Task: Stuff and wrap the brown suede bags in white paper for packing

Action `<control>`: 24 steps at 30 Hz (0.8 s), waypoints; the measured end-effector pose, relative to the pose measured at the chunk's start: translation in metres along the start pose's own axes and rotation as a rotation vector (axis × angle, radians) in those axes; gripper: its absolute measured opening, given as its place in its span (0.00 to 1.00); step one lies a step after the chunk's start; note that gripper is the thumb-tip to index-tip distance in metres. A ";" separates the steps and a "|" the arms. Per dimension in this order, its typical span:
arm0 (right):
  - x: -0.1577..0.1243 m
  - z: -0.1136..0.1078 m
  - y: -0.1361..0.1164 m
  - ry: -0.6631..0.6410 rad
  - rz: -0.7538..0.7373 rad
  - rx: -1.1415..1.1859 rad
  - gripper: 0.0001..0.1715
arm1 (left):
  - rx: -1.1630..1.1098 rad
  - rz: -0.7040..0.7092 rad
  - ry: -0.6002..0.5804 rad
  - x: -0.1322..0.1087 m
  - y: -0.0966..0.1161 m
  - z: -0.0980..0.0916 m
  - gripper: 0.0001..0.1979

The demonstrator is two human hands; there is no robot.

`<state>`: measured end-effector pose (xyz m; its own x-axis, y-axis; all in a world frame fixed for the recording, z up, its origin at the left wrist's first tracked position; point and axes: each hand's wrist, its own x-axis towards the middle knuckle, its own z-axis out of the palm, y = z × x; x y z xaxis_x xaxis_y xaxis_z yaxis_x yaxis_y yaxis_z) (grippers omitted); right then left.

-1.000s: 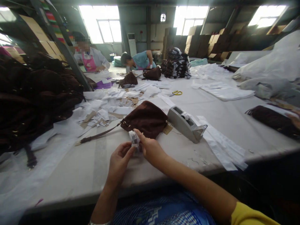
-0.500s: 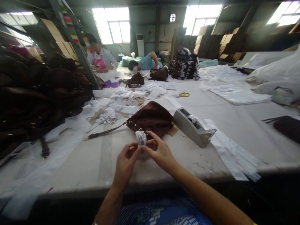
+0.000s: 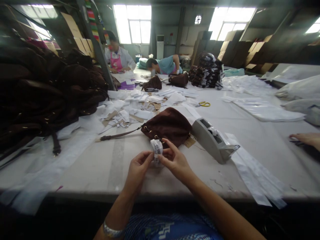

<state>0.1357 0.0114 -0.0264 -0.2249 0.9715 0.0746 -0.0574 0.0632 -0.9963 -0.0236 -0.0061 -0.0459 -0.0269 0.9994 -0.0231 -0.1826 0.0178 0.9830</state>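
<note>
A dark brown handbag (image 3: 168,127) lies on the table just beyond my hands, with brass-coloured rings along its near left edge. Its strap (image 3: 120,136) stretches out to the left, and a cardboard tag (image 3: 190,141) hangs at its right. Between my hands is a small bundle wrapped in white film (image 3: 156,146), close against the bag; what is inside cannot be made out. My left hand (image 3: 138,166) pinches its left side between thumb and fingers. From the right, my right hand (image 3: 175,164) grips it with thumb and bent fingers, the index finger reaching toward the bag.
A grey tape dispenser (image 3: 212,138) stands right of the bag. Beyond are yellow scissors (image 3: 205,104), paper scraps (image 3: 122,116) and flat plastic bags (image 3: 270,109). Brown bags (image 3: 50,90) pile up at left. Another person's hand (image 3: 308,138) rests on a dark item at right. Two people work across the table.
The view has shifted, so the scene sits farther right. More of the wrapped bundle shows between my hands, which keep hold of it. Another person's hand has come in at the right edge.
</note>
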 end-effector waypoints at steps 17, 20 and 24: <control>0.000 -0.045 -0.041 -0.007 -0.281 -0.822 0.15 | 0.600 0.323 0.157 0.032 0.022 -0.060 0.14; 0.017 -0.041 -0.028 -0.075 -0.548 -0.962 0.16 | 0.987 0.455 0.251 0.071 0.029 -0.091 0.16; 0.042 -0.051 0.003 -0.255 -0.583 -1.192 0.14 | 1.169 0.381 0.213 0.108 0.027 -0.119 0.19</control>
<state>0.1755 0.0640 -0.0282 -0.6379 0.6746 0.3715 0.6374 0.7332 -0.2371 -0.1488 0.0985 -0.0435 -0.0648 0.9238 0.3774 0.8514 -0.1461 0.5038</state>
